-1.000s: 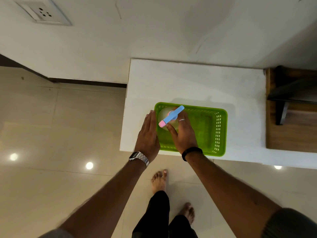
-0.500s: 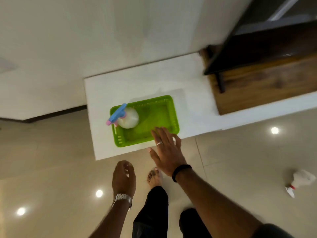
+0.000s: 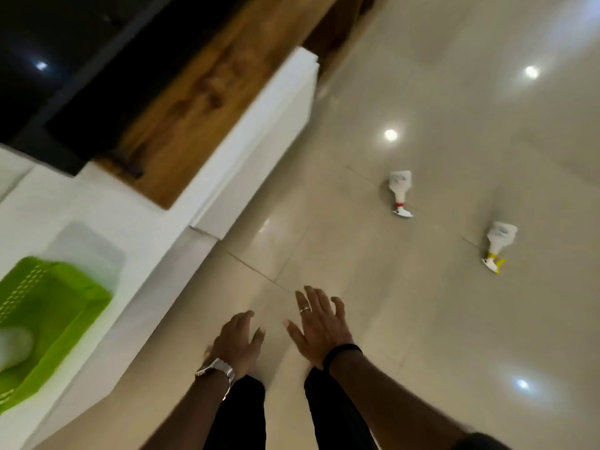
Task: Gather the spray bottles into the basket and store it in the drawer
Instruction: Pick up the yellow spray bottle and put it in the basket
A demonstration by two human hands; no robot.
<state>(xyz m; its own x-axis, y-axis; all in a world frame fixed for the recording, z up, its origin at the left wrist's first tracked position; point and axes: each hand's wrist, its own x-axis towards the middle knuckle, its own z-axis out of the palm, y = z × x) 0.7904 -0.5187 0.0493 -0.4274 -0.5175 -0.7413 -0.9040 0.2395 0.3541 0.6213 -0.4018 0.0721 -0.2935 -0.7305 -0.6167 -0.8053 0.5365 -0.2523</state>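
Both hands, left hand [image 3: 238, 341] and right hand [image 3: 319, 326], hung empty, fingers spread; next, reaching the red-collared spray bottle [image 3: 400, 193] far right.

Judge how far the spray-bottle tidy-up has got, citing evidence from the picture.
Done: one bottle sits in the green basket on the white counter. In hand: nothing; the left hand and right hand are open and empty. Left: the red-trimmed bottle and the yellow-trimmed bottle lie on the floor; the basket is not yet stored.
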